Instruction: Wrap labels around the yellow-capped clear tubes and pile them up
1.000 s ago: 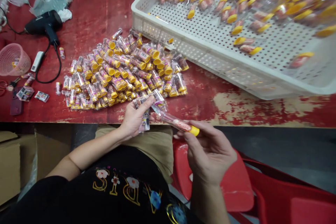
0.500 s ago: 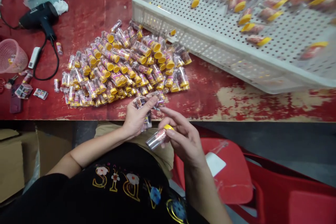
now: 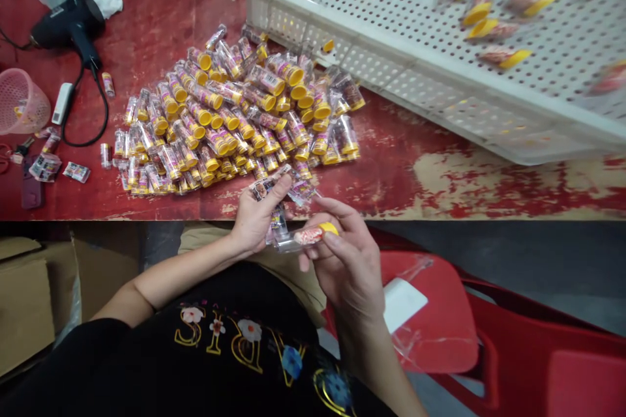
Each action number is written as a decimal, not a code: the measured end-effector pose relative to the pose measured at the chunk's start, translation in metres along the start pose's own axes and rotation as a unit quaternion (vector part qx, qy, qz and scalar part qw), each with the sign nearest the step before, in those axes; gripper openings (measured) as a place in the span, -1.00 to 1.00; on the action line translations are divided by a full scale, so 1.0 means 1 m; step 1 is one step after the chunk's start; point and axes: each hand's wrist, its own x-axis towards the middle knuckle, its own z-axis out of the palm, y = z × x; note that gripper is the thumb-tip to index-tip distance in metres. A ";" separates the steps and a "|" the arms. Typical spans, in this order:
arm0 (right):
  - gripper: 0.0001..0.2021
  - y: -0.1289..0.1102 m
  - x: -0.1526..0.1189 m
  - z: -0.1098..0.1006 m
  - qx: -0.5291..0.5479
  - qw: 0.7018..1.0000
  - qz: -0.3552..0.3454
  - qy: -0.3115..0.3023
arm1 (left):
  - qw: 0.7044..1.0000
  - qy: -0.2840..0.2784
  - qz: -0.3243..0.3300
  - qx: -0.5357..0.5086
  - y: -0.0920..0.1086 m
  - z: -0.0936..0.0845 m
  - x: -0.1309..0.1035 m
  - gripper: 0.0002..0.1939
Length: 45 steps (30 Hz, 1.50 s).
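My left hand [image 3: 254, 218] is closed on a bunch of printed plastic labels [image 3: 276, 218], just off the table's front edge. Between the thumb and fingers of my right hand [image 3: 349, 251] is a clear tube with a yellow cap [image 3: 315, 233], reddish bits inside, its clear end pointing left at the labels. A loose label [image 3: 302, 190] sticks out between the two hands; whether my right fingers touch it is hard to tell. Beyond my hands lies a large pile of labelled, yellow-capped tubes [image 3: 225, 124] on the red table [image 3: 171, 0].
A white perforated crate [image 3: 415, 81] with more yellow-capped tubes stands at the back right. On the left are a black heat gun [image 3: 73, 23], its cable, a pink basket [image 3: 24, 104] and small packets [image 3: 77, 172]. A red chair [image 3: 430, 319] stands below the table edge.
My right hand has tilted the tube, so its reddish contents now show, and its clear end has come up against the labels. The view has shifted slightly.
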 end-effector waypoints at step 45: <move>-0.70 0.007 0.007 -0.012 -0.298 0.826 -0.448 0.168 | 0.990 -0.118 -0.020 0.080 0.002 0.013 -0.034 -0.15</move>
